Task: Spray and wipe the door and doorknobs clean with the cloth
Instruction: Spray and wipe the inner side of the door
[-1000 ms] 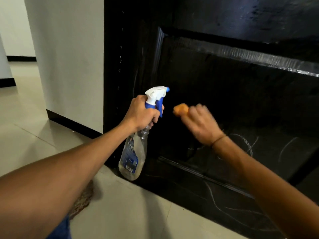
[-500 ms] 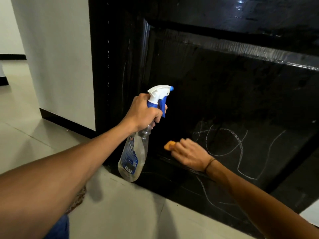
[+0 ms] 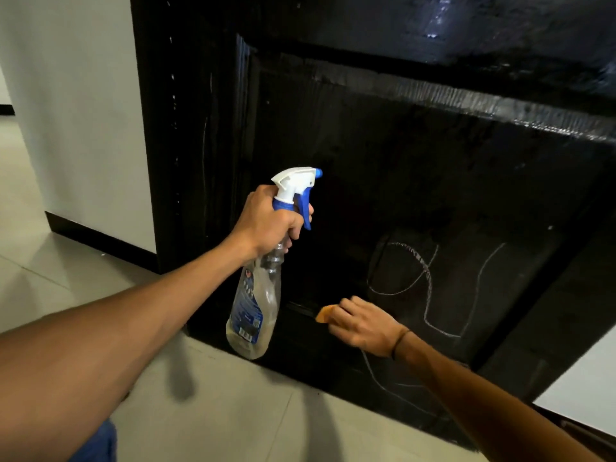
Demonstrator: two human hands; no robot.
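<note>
Cloth point(image 3: 324, 313) on lower door point(image 3: 416, 181) panel, right hand point(image 3: 361, 326) gripping it.
Left hand point(image 3: 271, 223) wraps spray bottle point(image 3: 255, 315) neck; bottle upright, nozzle toward door.

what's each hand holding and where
Left hand grips the spray bottle by its neck, below the trigger. Right hand holds the orange cloth bunched under its fingers.

Orange cloth point(image 3: 325, 314) against chalk-marked black door point(image 3: 416, 181)

White wall point(image 3: 83, 111) with black skirting point(image 3: 100, 240), pale tiled floor point(image 3: 233, 411).
</note>
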